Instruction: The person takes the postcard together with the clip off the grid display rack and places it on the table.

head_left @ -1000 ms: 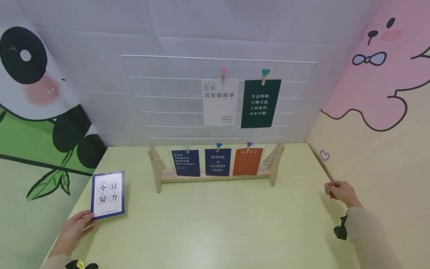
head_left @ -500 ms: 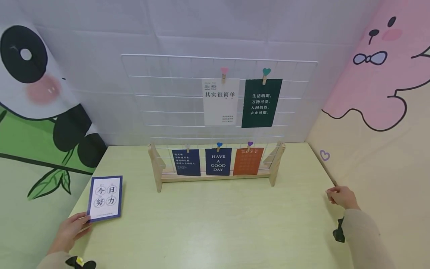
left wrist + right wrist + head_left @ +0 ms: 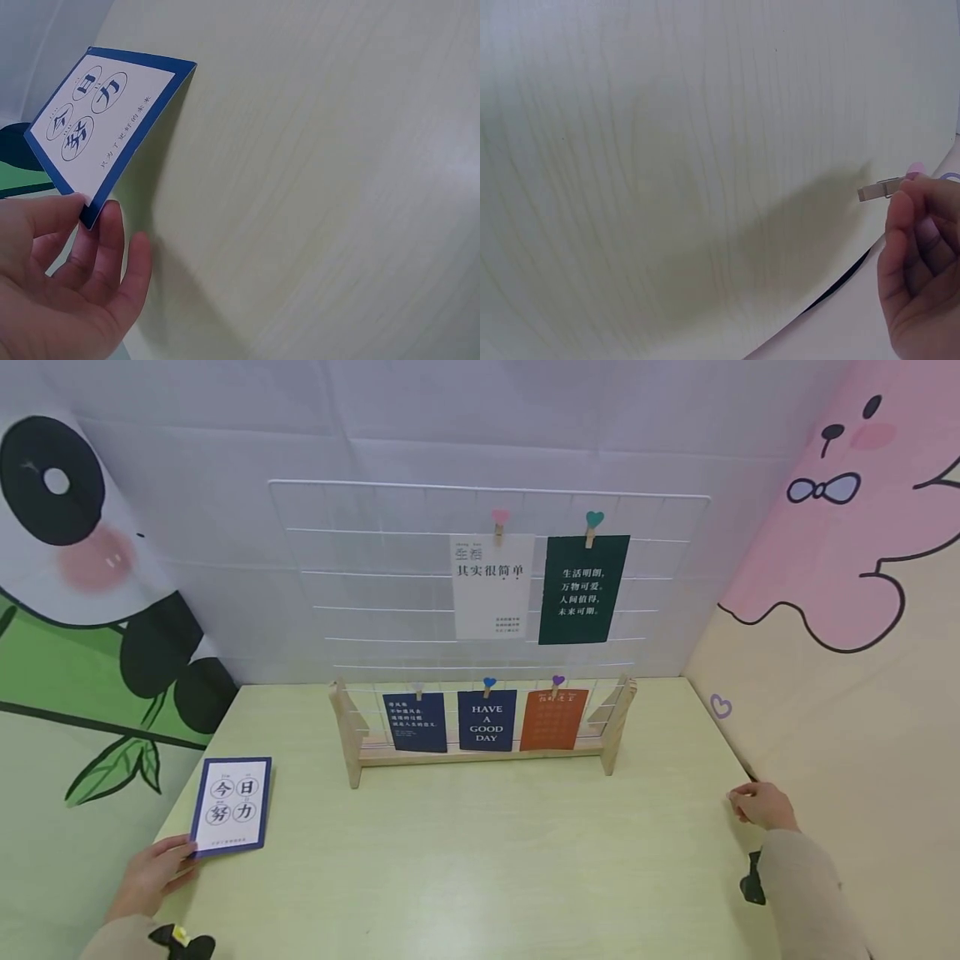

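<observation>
My left hand (image 3: 155, 870) pinches a white card with a blue border (image 3: 232, 802) by its lower left corner. The left wrist view shows the thumb on the face of that card (image 3: 101, 120), which slants up over the tabletop. Toward the right edge of the table, my right hand (image 3: 765, 806) holds a small wooden clothespin (image 3: 881, 189) between thumb and forefinger. A bit of pink shows at the clothespin's far end, and its bare wooden tip points away from the fingers.
A white wire grid rack (image 3: 480, 490) on wooden feet (image 3: 351, 752) stands at the back. Clothespins with hearts hold a white card (image 3: 491, 597), a green card (image 3: 583, 589), two navy cards (image 3: 487, 722) and an orange card (image 3: 553, 722). Painted walls (image 3: 825, 710) border the table (image 3: 480, 860).
My left hand has shifted a little left and down with the blue-bordered card. The right hand has sunk slightly, still holding the clothespin. Rack and hung cards stay put.
</observation>
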The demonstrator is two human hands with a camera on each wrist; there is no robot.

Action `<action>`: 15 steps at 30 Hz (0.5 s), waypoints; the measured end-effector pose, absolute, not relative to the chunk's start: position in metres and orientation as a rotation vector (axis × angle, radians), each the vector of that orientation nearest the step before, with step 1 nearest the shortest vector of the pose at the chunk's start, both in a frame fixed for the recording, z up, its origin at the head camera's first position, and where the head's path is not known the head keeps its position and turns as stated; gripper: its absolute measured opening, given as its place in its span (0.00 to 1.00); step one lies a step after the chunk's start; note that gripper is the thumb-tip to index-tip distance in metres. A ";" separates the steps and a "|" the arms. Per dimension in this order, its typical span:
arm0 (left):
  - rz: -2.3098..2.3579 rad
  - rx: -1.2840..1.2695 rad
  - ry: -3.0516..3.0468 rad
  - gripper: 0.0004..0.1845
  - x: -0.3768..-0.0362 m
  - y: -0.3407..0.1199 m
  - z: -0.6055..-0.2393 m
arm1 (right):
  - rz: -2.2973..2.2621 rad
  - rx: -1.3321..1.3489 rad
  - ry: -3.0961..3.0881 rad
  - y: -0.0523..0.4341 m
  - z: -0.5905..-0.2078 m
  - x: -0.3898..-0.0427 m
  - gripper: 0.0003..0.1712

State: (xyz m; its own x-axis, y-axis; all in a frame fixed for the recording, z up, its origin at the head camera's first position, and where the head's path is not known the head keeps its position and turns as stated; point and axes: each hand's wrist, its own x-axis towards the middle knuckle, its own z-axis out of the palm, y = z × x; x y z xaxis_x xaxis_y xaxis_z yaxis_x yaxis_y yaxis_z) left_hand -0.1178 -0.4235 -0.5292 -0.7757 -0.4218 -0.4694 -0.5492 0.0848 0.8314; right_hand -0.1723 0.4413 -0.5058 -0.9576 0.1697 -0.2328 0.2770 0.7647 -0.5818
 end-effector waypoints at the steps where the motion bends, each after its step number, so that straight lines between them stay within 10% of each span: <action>1: 1.788 -1.002 2.231 0.25 -0.117 -0.423 -0.529 | -0.958 0.361 2.790 0.441 -0.506 -0.172 0.16; 15: 1.597 -1.222 2.340 0.26 -0.132 -0.443 -0.575 | -0.921 0.343 2.810 0.441 -0.518 -0.173 0.16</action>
State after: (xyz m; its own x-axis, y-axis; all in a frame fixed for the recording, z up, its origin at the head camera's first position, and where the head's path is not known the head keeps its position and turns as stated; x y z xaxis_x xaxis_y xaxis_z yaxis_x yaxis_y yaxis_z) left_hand -0.1322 -0.4426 -0.5754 -0.6850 -0.5711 -0.4523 -0.6292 0.1509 0.7624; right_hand -0.1727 0.4414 -0.5179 -0.9600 0.1650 -0.2260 0.2668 0.7835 -0.5612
